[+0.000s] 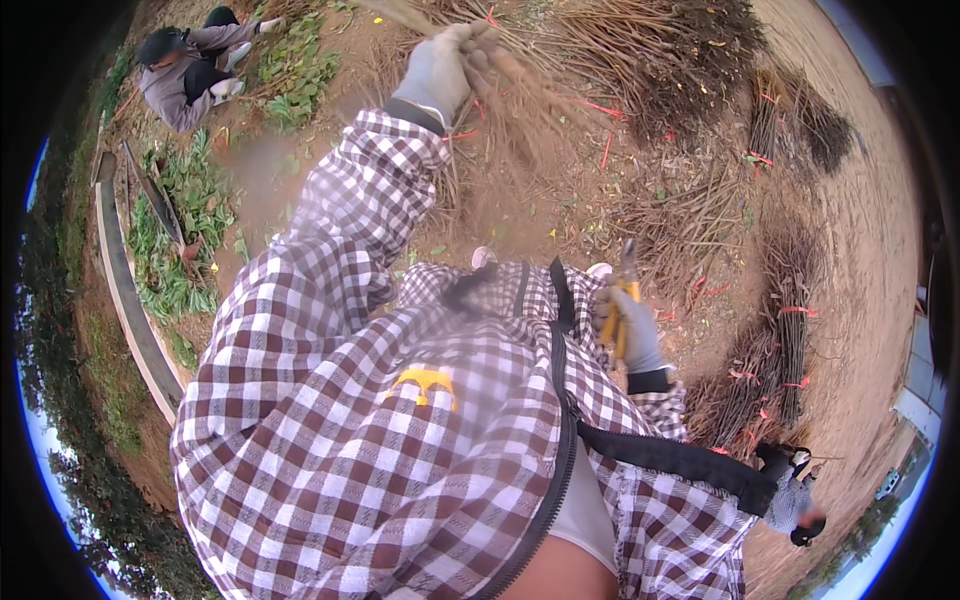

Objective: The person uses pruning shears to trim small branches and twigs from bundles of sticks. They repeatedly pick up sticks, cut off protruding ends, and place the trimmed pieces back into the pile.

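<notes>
My left hand [435, 75], in a pale grey work glove, is raised at the top centre and closed around a bunch of thin woody stems. Their fine roots [529, 112] hang out to the right, blurred. My right hand [637, 330], gloved too, is lower and right of centre, around the yellow handles of pruning shears [624, 300]. The metal tip of the shears points up, away from my body; whether the blades are apart cannot be told. Beyond the shears a loose heap of thin stems [675, 225] lies on the soil.
A large stem pile [637, 52] lies at the upper right. Bundles tied with red tape [793, 315] lie at the right. Cut leafy greens [187, 217] and a long board [131, 300] are left. One person [176, 75] sits upper left; another [791, 487] is lower right.
</notes>
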A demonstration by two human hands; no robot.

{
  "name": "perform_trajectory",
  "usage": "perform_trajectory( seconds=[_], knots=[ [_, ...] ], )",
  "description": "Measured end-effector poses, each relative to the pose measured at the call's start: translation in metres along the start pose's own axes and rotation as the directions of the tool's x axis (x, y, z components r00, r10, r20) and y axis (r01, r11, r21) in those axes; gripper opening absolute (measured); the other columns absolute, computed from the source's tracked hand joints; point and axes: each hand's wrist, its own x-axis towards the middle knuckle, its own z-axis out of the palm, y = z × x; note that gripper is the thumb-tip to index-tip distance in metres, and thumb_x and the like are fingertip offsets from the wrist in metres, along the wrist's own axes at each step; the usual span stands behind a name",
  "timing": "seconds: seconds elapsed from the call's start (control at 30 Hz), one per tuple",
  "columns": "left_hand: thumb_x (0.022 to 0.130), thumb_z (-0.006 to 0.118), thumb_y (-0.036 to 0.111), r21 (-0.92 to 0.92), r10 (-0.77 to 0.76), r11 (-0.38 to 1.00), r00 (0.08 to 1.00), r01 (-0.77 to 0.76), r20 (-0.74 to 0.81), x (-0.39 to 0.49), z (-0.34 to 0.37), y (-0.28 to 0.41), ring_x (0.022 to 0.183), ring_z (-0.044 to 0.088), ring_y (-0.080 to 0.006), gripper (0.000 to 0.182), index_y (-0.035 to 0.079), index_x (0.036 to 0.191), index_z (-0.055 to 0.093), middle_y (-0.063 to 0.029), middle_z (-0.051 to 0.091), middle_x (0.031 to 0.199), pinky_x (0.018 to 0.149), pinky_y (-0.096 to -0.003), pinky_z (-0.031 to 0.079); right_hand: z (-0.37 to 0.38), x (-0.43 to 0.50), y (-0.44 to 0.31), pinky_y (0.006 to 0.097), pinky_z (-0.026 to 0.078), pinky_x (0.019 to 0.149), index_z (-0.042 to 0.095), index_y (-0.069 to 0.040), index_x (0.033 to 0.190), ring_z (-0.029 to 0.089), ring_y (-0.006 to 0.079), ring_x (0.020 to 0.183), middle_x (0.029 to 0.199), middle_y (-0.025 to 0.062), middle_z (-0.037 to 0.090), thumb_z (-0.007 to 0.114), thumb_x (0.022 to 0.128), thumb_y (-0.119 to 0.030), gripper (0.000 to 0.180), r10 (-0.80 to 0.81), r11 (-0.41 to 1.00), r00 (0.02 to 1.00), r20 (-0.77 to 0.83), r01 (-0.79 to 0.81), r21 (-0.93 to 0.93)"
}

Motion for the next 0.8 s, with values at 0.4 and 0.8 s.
perform_trajectory(
  seconds=[0.4, 0.8],
  knots=[
    [0.102, 0.044, 0.012, -0.347, 0.010, 0.937, 0.990, 0.041, 0.143, -0.010, 0.027, 0.011, 0.079, 0.059, -0.0109, 0.031, -0.007, 0.124, 0.052, -0.0164, 0.061, 0.117, 0.068, -0.0209, 0.054, 0.033, -0.004, -0.053, 0.0263, 0.050, 0.070, 0.062, 0.000, 0.106, 0.060, 0.0125, 0.075, 0.084, 0.0040, 0.064, 0.063, 0.090, -0.029, 0.033, 0.029, 0.832, 0.948, 0.317, 0.153, -0.534],
    [0.102, 0.044, 0.017, 0.155, 0.092, 0.980, 0.975, -0.125, 0.202, -0.023, 0.042, 0.016, 0.073, 0.063, -0.0122, 0.031, -0.003, 0.122, 0.058, -0.0061, 0.066, 0.096, 0.066, -0.0237, 0.055, 0.106, 0.028, -0.103, 0.0261, 0.047, 0.066, 0.064, 0.000, 0.106, 0.058, 0.0113, 0.073, 0.082, 0.0029, 0.062, 0.066, 0.088, -0.040, 0.044, -0.185, 0.792, 0.833, 0.522, 0.440, -0.423]
  ],
)
